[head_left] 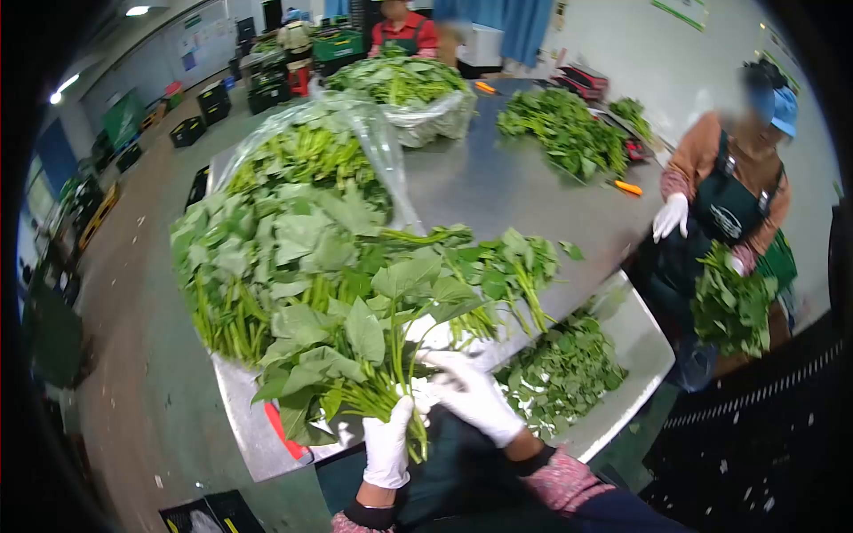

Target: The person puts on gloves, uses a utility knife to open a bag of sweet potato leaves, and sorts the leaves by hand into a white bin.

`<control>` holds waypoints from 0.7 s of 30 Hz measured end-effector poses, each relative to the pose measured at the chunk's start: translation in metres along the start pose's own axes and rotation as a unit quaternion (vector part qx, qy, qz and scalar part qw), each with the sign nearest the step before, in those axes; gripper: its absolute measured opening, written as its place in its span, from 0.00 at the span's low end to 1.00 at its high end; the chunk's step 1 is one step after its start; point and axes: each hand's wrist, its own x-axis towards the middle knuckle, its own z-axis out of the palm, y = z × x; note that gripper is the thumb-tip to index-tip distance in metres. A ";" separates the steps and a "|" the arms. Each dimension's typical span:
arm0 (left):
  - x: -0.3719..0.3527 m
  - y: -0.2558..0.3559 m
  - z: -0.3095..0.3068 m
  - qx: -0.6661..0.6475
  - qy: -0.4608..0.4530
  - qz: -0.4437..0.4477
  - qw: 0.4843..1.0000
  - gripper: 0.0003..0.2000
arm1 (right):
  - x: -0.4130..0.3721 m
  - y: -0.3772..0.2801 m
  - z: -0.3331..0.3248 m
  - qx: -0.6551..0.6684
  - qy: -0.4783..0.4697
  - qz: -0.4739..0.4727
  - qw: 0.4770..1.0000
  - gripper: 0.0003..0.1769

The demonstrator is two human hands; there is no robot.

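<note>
White-gloved, my left hand [387,447] is closed round the lower stems of a bunch of leafy greens [364,342], held above the table's near edge. My right hand [471,391], gloved too, is just right of the bunch beside its stems, fingers bent; whether they pinch a stem is unclear. Behind the bunch lies a big heap of greens [311,222] in a clear plastic bag [378,160]. Loose stalks [515,266] are spread to its right. A red-handled tool [283,431] lies at the near left table edge.
A white bin [635,355] with loose leaves stands below the table's right edge. Another bagged heap [413,84] and a pile of greens [569,133] are farther back on the metal table [480,191]. A co-worker [733,178] at right holds greens; another person [404,31] stands behind.
</note>
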 end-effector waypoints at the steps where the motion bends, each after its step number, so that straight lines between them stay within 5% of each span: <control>1: 0.000 -0.002 0.001 0.022 -0.007 0.006 1.000 0.05 | 0.004 -0.003 0.013 0.010 -0.023 -0.029 0.999 0.11; 3: -0.002 -0.003 0.005 0.006 0.032 0.009 0.999 0.07 | 0.005 -0.005 0.023 -0.048 -0.021 -0.018 0.998 0.06; 4: 0.002 -0.003 0.005 -0.010 0.049 0.031 0.998 0.07 | 0.003 -0.011 0.026 -0.079 0.026 -0.114 0.990 0.03; 5: 0.004 -0.003 0.005 -0.025 0.068 0.050 0.996 0.07 | -0.001 -0.002 0.027 -0.012 0.024 -0.078 0.997 0.01; 7: 0.007 0.007 0.012 -0.004 0.125 0.093 0.988 0.07 | -0.010 0.002 0.011 -0.139 0.094 -0.255 0.952 0.03; 10: 0.019 0.024 0.005 -0.073 0.117 0.146 0.980 0.11 | -0.035 0.014 -0.036 0.067 0.248 -0.050 0.965 0.13; 12: 0.017 0.043 0.007 -0.050 0.107 0.158 0.980 0.13 | -0.031 0.024 -0.104 0.300 0.344 -0.027 0.889 0.15; 13: 0.015 0.048 0.011 -0.057 0.113 0.157 0.979 0.14 | -0.036 0.043 -0.133 0.230 0.396 -0.050 0.888 0.15; 15: 0.020 0.036 -0.007 -0.079 0.056 0.137 0.986 0.12 | -0.038 0.078 -0.181 0.008 0.467 0.096 0.879 0.19; 17: 0.024 0.022 -0.004 -0.117 0.040 0.142 0.982 0.09 | -0.024 0.100 -0.196 -0.160 0.378 0.067 0.909 0.19; 19: 0.021 0.011 0.002 -0.149 0.011 0.120 0.981 0.08 | 0.001 0.112 -0.185 -0.429 0.363 -0.015 0.827 0.22; 21: 0.015 0.006 0.007 -0.170 0.016 0.097 0.981 0.06 | 0.024 0.112 -0.178 -0.497 0.302 0.083 0.809 0.20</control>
